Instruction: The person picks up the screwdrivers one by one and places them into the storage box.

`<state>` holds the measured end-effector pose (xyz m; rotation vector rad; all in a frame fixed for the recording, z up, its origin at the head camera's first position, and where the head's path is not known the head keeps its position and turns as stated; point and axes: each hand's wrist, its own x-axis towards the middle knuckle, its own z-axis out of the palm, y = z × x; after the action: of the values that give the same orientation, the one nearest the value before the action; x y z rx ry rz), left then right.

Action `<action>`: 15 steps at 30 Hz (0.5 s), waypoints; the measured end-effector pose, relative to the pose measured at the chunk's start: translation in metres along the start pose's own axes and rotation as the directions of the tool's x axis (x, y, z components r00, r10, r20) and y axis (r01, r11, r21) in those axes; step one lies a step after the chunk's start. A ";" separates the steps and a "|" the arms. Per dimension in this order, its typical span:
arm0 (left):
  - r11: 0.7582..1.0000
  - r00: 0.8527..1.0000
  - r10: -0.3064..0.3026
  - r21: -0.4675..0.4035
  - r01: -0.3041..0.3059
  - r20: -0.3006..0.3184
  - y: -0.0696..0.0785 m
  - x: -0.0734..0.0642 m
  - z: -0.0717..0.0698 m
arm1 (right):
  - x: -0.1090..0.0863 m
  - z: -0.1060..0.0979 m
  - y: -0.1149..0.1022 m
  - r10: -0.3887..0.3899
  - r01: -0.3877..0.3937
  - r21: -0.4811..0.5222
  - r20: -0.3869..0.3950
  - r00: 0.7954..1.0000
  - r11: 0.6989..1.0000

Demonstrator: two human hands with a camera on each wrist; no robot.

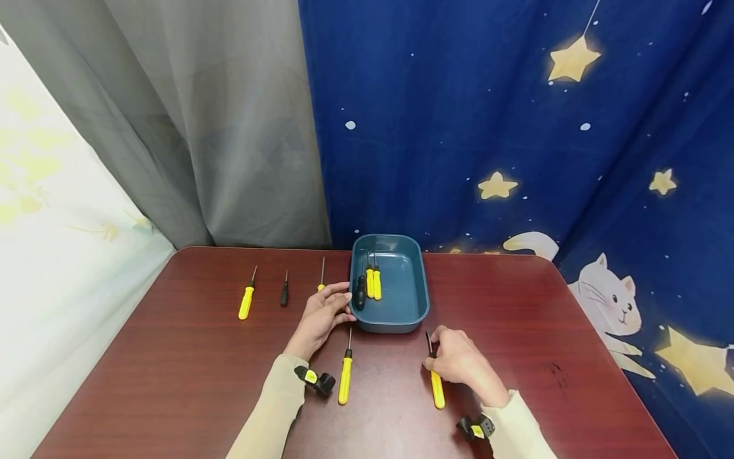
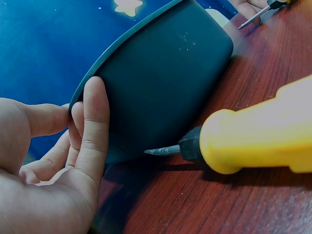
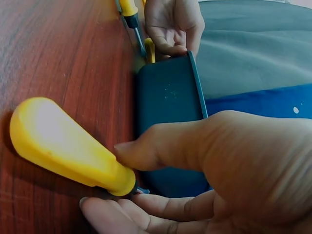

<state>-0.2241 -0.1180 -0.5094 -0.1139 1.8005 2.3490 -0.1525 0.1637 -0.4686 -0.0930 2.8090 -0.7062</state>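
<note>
A blue-green rectangular container (image 1: pixel 390 328) stands at the middle of the table. My left hand (image 1: pixel 318 324) pinches its rim at the near left corner, thumb and fingers on either side of the edge. Inside lie two yellow-handled screwdrivers (image 1: pixel 377 285) and a black-handled screwdriver (image 1: pixel 360 294). My right hand (image 1: pixel 460 358) holds another yellow-handled screwdriver (image 1: pixel 438 390) near its black collar, the thumb on the handle (image 3: pixel 63 146) in the right wrist view. Between my forearms lies one more yellow-handled screwdriver (image 1: pixel 345 379), its tip toward the container.
On the left of the table lie a yellow-handled screwdriver (image 1: pixel 246 302) and a small black screwdriver (image 1: pixel 284 294). Beyond my left hand, another screwdriver (image 1: pixel 323 271) is partly hidden. Grey (image 1: pixel 246 127) and blue curtains (image 1: pixel 413 127) hang behind the table's far edge.
</note>
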 end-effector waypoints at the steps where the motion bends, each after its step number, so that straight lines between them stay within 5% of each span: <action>1: 1.000 1.000 0.000 0.000 0.000 0.002 0.000 0.000 0.000 | 0.000 0.000 0.000 0.013 -0.013 0.012 0.007 1.000 1.000; 15: 1.000 1.000 -0.010 0.001 0.010 -0.002 0.001 0.000 0.000 | -0.002 -0.001 -0.002 0.033 -0.037 0.088 0.040 0.999 0.995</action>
<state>-0.2246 -0.1179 -0.5082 -0.1247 1.7978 2.3421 -0.1505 0.1629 -0.4664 -0.0411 2.7313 -0.8109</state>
